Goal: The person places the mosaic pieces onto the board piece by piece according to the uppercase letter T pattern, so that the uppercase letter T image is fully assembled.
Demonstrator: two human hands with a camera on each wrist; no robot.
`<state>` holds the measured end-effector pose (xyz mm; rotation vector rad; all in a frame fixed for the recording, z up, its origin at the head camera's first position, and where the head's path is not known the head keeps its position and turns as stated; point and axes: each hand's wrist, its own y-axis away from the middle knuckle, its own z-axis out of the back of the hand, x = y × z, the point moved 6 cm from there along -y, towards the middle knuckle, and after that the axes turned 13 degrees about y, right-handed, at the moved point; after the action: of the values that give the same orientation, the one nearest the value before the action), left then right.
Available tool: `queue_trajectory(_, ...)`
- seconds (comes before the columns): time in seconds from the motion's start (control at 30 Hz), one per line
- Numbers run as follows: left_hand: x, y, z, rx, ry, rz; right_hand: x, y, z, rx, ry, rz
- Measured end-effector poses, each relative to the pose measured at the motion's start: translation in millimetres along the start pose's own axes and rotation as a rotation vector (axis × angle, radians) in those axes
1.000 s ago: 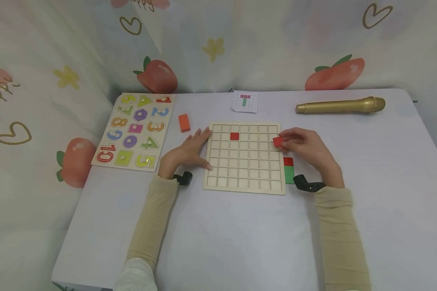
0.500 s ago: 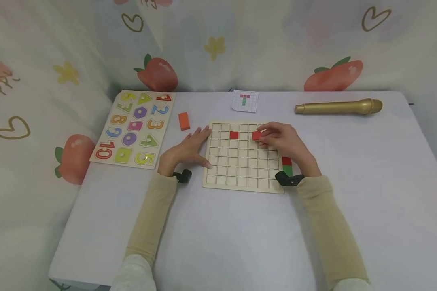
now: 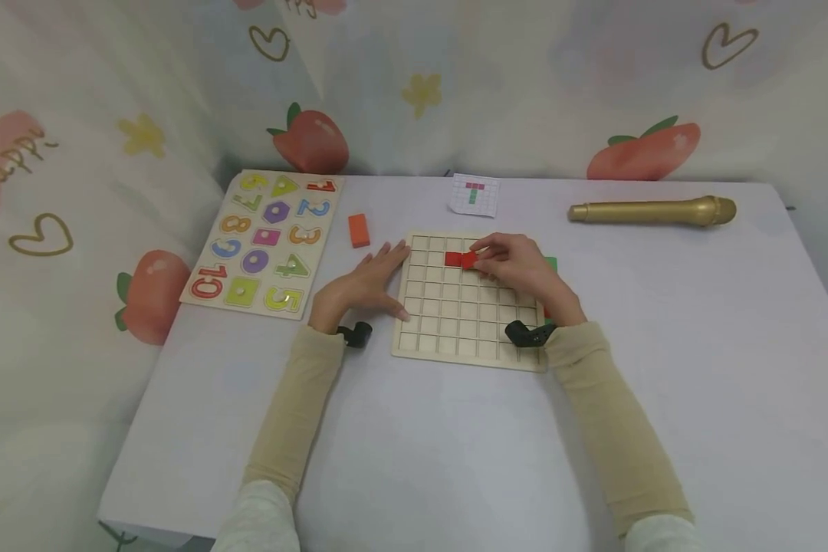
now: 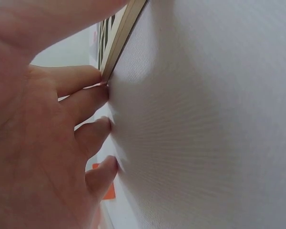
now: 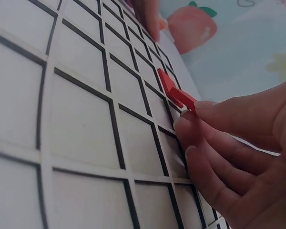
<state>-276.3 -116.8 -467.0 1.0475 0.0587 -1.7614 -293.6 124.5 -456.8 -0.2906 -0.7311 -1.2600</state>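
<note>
A wooden grid board (image 3: 448, 330) lies on the table between the two hands. One red square tile (image 3: 453, 259) sits in a cell of its second row from the top. My right hand (image 3: 517, 264) pinches another red square tile (image 5: 185, 98) by its edge between thumb and fingers; it is tilted over the cell just right of the first tile. My left hand (image 3: 362, 287) rests at the board's left edge with fingers spread, and in the left wrist view the fingertips (image 4: 102, 78) touch the board's side and the tablecloth.
Behind the board lies a card with a coloured T pattern (image 3: 474, 195). An orange block (image 3: 359, 230) and a number puzzle board (image 3: 262, 245) are on the left. A gold microphone (image 3: 652, 211) lies back right. Green tile (image 3: 551, 263) shows partly behind the right hand.
My right hand has carried the red tile leftward from the board's right edge to beside the seated red tile. The left hand has stayed on the board's left edge.
</note>
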Motion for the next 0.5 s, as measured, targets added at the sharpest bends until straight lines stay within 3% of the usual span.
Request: queue_trajectory(0.5,-2.5,2.0,0.1,-0.001,0.014,0.019,4.3,0.3,1.5,-0.041,0.077,-0.012)
